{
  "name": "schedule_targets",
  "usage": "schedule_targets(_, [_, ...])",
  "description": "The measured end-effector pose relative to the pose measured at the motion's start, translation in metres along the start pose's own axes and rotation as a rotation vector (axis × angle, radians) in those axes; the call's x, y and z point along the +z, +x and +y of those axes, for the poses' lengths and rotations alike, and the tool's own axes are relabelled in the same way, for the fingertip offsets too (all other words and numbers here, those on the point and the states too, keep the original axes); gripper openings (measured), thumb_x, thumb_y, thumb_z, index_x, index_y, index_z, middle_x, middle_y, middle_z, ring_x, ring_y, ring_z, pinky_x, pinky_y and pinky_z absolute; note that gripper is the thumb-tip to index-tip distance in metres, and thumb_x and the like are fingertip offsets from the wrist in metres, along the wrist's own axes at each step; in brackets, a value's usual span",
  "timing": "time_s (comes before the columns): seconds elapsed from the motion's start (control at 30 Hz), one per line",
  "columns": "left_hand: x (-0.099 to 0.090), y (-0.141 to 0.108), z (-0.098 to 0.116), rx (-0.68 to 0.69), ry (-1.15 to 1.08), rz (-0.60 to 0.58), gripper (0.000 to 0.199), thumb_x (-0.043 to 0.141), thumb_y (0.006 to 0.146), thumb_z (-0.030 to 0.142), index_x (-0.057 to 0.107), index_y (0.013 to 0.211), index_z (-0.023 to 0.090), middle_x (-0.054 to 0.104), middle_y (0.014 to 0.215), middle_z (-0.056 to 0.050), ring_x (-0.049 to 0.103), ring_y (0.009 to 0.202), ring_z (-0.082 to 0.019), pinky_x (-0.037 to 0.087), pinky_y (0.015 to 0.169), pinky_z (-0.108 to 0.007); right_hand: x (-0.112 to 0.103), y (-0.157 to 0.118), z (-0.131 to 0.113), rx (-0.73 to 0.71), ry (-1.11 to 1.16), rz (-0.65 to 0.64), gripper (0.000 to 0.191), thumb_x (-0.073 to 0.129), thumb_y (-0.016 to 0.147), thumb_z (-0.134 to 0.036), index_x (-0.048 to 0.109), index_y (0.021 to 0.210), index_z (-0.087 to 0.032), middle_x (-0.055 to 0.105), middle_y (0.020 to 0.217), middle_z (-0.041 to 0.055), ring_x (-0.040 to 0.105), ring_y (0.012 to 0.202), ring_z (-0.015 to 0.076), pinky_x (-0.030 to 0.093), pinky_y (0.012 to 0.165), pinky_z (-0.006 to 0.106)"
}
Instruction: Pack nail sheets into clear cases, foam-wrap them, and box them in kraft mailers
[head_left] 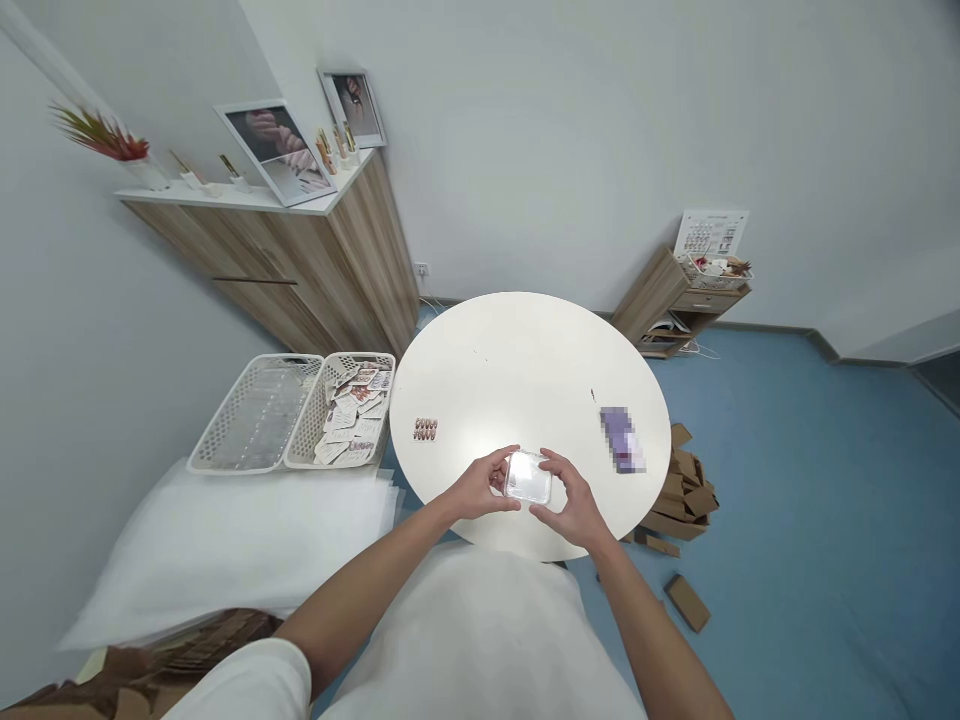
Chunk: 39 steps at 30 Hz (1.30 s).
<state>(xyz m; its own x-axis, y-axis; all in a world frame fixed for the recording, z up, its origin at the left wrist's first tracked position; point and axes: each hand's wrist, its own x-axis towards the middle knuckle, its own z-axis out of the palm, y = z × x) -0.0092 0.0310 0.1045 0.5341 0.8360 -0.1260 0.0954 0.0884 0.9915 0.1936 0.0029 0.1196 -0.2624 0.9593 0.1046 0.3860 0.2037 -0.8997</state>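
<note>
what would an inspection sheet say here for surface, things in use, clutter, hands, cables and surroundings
Surface: round white table, with a few small dark marks.
Things in use: clear rectangular plastic case, held at the table's near side.
Clutter: small set of glossy brown oval pieces at left; blurred purple rectangular item at right; brown cardboard boxes on the floor.
Hands: left hand and right hand grip the case from opposite sides.
Cables: thin white cable beside the small wood-grain cabinet; none seen on the table.
Surroundings: two white perforated plastic baskets at left, one filled with printed cards; blue floor.
</note>
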Motion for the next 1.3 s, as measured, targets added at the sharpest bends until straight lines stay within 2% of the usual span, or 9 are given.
schedule_targets(0.5, [0.006, -0.006, 0.002, 0.035, -0.088, 0.04, 0.08, 0.074, 0.059, 0.028, 0.034, 0.129, 0.024, 0.048, 0.087, -0.001, 0.052, 0.078, -0.013, 0.045, 0.073, -0.031, 0.002, 0.004, 0.003, -0.026, 0.117, 0.018, 0.049, 0.073, 0.058, -0.03, 0.051, 0.101, -0.023, 0.047, 0.121, 0.012, 0.042, 0.117, 0.0267, 0.042, 0.088, 0.041])
schedule_targets(0.77, [0.001, -0.009, 0.006, 0.028, -0.092, 0.079, 0.08, 0.075, 0.056, 0.026, 0.037, 0.126, 0.023, 0.049, 0.085, 0.0, 0.052, 0.074, -0.011, 0.045, 0.07, -0.029, 0.007, 0.009, -0.003, -0.01, 0.216, 0.017, 0.047, 0.074, 0.056, -0.032, 0.053, 0.098, -0.022, 0.049, 0.117, 0.0112, 0.044, 0.114, 0.0255, 0.042, 0.087, 0.039])
schedule_targets(0.93, [0.01, -0.012, 0.004, 0.006, -0.111, 0.031, 0.082, 0.078, 0.052, 0.023, 0.037, 0.124, 0.023, 0.053, 0.079, 0.001, 0.053, 0.07, -0.011, 0.044, 0.067, -0.028, 0.011, 0.018, 0.0, 0.091, 0.26, 0.164, 0.018, 0.065, 0.067, -0.034, 0.056, 0.077, -0.021, 0.06, 0.089, 0.0064, 0.057, 0.092, 0.0206, 0.044, 0.081, 0.037])
schedule_targets(1.07, [0.016, -0.01, 0.002, -0.006, -0.154, 0.039, 0.08, 0.076, 0.055, 0.024, 0.037, 0.124, 0.023, 0.053, 0.082, 0.0, 0.054, 0.07, -0.011, 0.043, 0.065, -0.027, 0.004, 0.024, -0.001, 0.175, 0.262, 0.123, 0.021, 0.066, 0.065, -0.035, 0.056, 0.078, -0.021, 0.062, 0.091, 0.0064, 0.058, 0.084, 0.0187, 0.045, 0.077, 0.036])
schedule_targets(1.2, [0.011, -0.007, -0.002, -0.013, -0.134, 0.04, 0.078, 0.076, 0.055, 0.023, 0.039, 0.124, 0.023, 0.053, 0.082, 0.0, 0.052, 0.068, -0.009, 0.041, 0.063, -0.025, -0.005, 0.025, -0.004, 0.277, 0.402, 0.052, 0.027, 0.065, 0.066, -0.037, 0.059, 0.088, -0.021, 0.064, 0.095, 0.0066, 0.059, 0.085, 0.0183, 0.047, 0.075, 0.034])
schedule_targets(1.3, [0.008, -0.008, -0.006, -0.048, -0.143, 0.03, 0.08, 0.075, 0.057, 0.023, 0.037, 0.127, 0.023, 0.053, 0.081, 0.0, 0.05, 0.065, -0.008, 0.041, 0.062, -0.024, -0.005, 0.025, -0.004, 0.344, 0.472, 0.084, 0.031, 0.066, 0.065, -0.039, 0.06, 0.089, -0.021, 0.065, 0.096, 0.0069, 0.06, 0.086, 0.0191, 0.047, 0.074, 0.033])
